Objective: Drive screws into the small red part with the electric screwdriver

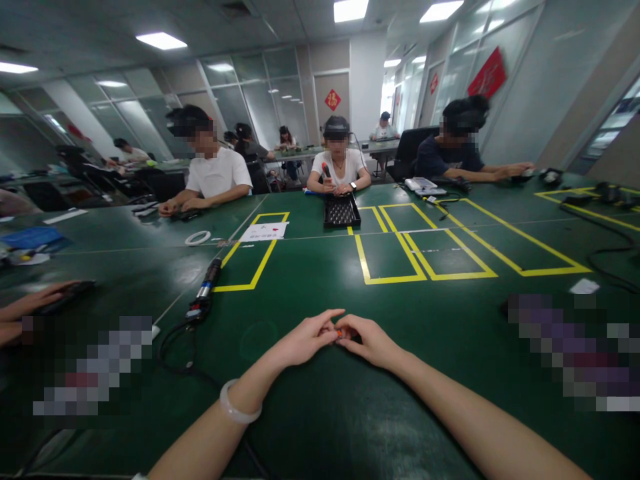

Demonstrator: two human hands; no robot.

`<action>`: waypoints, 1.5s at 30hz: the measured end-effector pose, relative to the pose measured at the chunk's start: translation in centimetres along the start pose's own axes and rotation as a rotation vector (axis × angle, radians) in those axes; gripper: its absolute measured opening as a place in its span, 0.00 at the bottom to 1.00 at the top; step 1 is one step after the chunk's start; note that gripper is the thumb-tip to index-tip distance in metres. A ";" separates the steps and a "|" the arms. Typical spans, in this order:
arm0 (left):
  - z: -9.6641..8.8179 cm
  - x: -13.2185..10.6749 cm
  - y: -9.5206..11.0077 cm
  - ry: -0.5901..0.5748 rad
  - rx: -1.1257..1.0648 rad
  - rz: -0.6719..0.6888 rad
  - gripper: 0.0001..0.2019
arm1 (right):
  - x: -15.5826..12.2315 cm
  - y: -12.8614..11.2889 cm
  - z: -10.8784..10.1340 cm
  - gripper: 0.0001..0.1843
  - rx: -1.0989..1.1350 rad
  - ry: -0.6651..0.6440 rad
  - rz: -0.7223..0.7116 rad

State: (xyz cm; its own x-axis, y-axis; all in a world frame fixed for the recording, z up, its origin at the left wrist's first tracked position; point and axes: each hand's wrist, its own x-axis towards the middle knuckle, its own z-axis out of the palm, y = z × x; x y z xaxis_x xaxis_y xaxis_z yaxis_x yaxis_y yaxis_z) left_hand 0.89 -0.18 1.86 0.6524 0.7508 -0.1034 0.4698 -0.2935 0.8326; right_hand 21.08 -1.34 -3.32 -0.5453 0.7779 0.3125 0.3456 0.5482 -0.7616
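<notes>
Just above the green tabletop (300, 413), my two hands meet in front of me. Between the fingertips shows a small orange-red piece (340, 334), too small and covered to name. My left hand (307, 339) comes in from the left, its fingers closed near the piece and a pale bangle (240, 403) on its wrist. Thumb and fingers of my right hand (370, 340) pinch at the piece from the other side. How much of it each hand grips is partly hidden.
A cabled electric screwdriver (205, 290) lies at left, its cord (173, 340) looping toward me. Yellow tape outlines (395, 279) mark the table. Across sits a person by a black tray (342, 212). A co-worker's hands (45, 300) are at far left. A white scrap (584, 287) lies right.
</notes>
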 end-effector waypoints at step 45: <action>-15.0 -7.4 -12.3 0.892 0.891 -0.834 0.32 | 0.4 0.5 -0.4 0.07 0.241 0.065 0.160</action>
State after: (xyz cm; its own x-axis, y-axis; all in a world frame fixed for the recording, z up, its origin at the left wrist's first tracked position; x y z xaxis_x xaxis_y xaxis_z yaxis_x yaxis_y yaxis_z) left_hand -18.67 6.75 0.57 -0.3851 0.8851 0.2612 0.9224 0.3784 0.0777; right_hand 21.30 -0.65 -3.35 -0.4456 0.8708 0.2078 0.2274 0.3346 -0.9145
